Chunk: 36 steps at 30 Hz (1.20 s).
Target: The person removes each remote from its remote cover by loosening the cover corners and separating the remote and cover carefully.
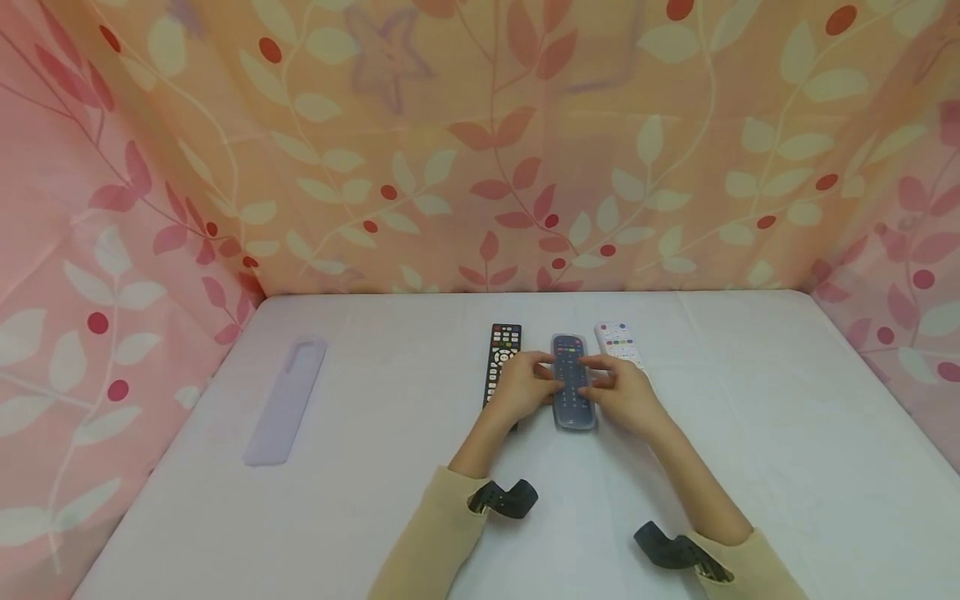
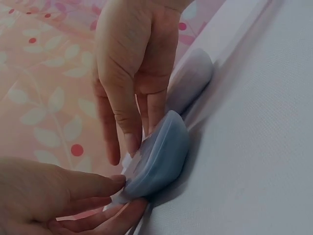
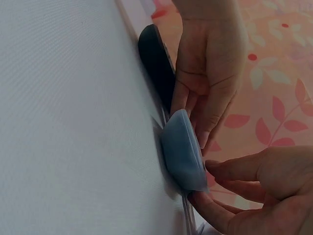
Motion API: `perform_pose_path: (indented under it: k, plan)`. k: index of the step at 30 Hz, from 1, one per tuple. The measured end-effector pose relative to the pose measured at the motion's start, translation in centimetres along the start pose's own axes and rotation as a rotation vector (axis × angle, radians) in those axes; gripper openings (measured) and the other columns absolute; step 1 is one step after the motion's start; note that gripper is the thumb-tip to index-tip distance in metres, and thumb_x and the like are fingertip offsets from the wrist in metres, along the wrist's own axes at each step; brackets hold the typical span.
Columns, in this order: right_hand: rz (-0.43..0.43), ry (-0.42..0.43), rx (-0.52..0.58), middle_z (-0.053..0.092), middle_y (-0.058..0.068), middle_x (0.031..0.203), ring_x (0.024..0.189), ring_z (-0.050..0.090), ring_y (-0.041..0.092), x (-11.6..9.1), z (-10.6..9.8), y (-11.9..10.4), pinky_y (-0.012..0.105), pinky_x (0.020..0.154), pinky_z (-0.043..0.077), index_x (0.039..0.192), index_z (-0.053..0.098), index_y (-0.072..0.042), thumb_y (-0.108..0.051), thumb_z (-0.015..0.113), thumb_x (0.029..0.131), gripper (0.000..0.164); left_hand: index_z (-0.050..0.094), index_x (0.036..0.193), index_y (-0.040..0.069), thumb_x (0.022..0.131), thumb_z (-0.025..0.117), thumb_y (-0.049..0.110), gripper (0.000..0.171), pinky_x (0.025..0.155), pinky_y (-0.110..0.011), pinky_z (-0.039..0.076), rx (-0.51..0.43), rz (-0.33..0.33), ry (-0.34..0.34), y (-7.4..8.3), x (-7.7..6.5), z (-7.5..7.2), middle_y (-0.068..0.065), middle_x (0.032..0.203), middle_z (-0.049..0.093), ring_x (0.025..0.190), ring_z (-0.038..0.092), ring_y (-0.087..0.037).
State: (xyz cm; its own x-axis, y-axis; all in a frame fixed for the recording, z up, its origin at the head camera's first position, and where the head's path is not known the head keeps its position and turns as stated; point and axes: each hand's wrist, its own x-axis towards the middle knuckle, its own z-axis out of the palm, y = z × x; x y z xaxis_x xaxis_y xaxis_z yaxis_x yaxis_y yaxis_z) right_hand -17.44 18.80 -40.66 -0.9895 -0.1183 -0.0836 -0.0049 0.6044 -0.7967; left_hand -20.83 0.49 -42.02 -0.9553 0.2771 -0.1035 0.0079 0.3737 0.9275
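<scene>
A dark remote control (image 1: 572, 383) in a translucent bluish cover (image 2: 168, 152) lies upright between the hands on the white table. My left hand (image 1: 525, 385) pinches its left edge, thumb on top and fingers low at the side. From the right, my right hand (image 1: 626, 396) pinches the opposite edge with thumb and fingers. A black remote control (image 1: 504, 343) with coloured buttons lies beside the left hand and is partly hidden by it. Beyond the right hand is a white remote control (image 1: 617, 340), its lower part covered by that hand.
A pale lilac elongated case (image 1: 281, 408) with an oblong cut-out lies at the left of the white table (image 1: 360, 517). Floral curtains (image 1: 420, 167) stand behind the table and along both sides. Black wrist mounts (image 1: 510, 500) sit on the sleeves.
</scene>
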Motion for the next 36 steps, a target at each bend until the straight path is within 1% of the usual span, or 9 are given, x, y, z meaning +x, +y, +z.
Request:
perform_pose_path:
  k: [7,11,15,19,21,25,27,32,36]
  plan:
    - [0.015,0.022,-0.002,0.056,0.033,0.146,0.121,0.067,0.05,0.0,0.0,-0.1,0.054,0.096,0.059,0.139,0.062,0.007,0.004,0.074,0.093,0.048,0.067,0.134,-0.005,0.091,0.078,-0.003,0.044,0.071,-0.027,0.063,-0.001,0.003,0.01,0.0,-0.1,0.2,-0.015,0.104,0.072,0.088,0.073,-0.021]
    - [0.011,0.041,0.016,0.058,0.033,0.145,0.116,0.07,0.047,0.0,-0.1,-0.2,0.049,0.093,0.062,0.139,0.062,0.007,0.005,0.074,0.092,0.049,0.067,0.134,-0.004,0.09,0.078,-0.004,0.045,0.071,-0.025,0.063,-0.011,0.028,0.02,0.0,-0.2,0.1,-0.015,0.106,0.072,0.088,0.074,-0.019]
    - [-0.012,0.085,0.052,0.062,0.033,0.139,0.11,0.073,0.043,0.0,-0.2,0.0,0.035,0.086,0.062,0.139,0.062,0.008,0.009,0.073,0.091,0.049,0.068,0.134,-0.002,0.09,0.078,-0.004,0.045,0.071,-0.025,0.062,-0.024,0.05,0.034,0.1,-0.3,0.0,-0.014,0.108,0.072,0.086,0.073,-0.017]
    - [-0.014,0.123,0.097,0.062,0.033,0.139,0.11,0.073,0.043,0.0,-0.4,0.1,0.022,0.082,0.059,0.14,0.06,0.01,0.008,0.072,0.091,0.05,0.069,0.135,0.001,0.091,0.077,-0.003,0.045,0.071,-0.024,0.062,-0.029,0.054,0.044,0.4,-0.5,-0.2,-0.013,0.11,0.072,0.084,0.072,-0.014]
    - [-0.009,0.136,0.118,0.061,0.034,0.14,0.112,0.072,0.044,0.0,-0.4,0.1,0.021,0.083,0.06,0.141,0.058,0.011,0.008,0.072,0.092,0.051,0.069,0.134,0.002,0.09,0.077,-0.004,0.045,0.071,-0.025,0.062,-0.044,0.061,0.054,0.5,-0.6,-0.3,-0.013,0.11,0.073,0.084,0.073,-0.014]
    - [-0.009,0.154,0.139,0.063,0.035,0.137,0.115,0.071,0.046,0.0,-0.5,-0.2,0.027,0.089,0.062,0.143,0.056,0.012,0.005,0.073,0.094,0.052,0.071,0.132,0.002,0.089,0.078,-0.007,0.045,0.07,-0.028,0.063,-0.085,0.075,0.08,0.6,-0.7,-0.3,-0.015,0.108,0.075,0.083,0.075,-0.019]
    - [-0.007,0.156,0.156,0.064,0.034,0.135,0.116,0.07,0.046,-0.1,-0.6,-0.4,0.027,0.089,0.061,0.144,0.055,0.011,0.005,0.073,0.094,0.054,0.071,0.13,0.002,0.088,0.078,-0.008,0.044,0.069,-0.029,0.064,-0.104,0.077,0.096,0.6,-0.7,-0.3,-0.016,0.108,0.076,0.082,0.076,-0.021]
    - [0.001,0.148,0.188,0.067,0.033,0.132,0.117,0.07,0.043,-0.4,-0.9,-0.8,0.017,0.085,0.059,0.145,0.055,0.011,0.001,0.074,0.095,0.055,0.07,0.13,-0.001,0.088,0.079,-0.006,0.043,0.068,-0.029,0.064,-0.108,0.085,0.132,0.6,-0.8,-0.4,-0.017,0.106,0.077,0.083,0.078,-0.024]
    - [0.022,0.146,0.208,0.068,0.032,0.131,0.116,0.072,0.038,-0.4,-1.2,-0.9,0.011,0.081,0.055,0.144,0.056,0.01,-0.003,0.075,0.096,0.053,0.069,0.131,-0.002,0.09,0.08,-0.002,0.042,0.068,-0.028,0.063,-0.112,0.087,0.142,0.9,-1.1,-0.5,-0.017,0.105,0.077,0.08,0.078,-0.024]
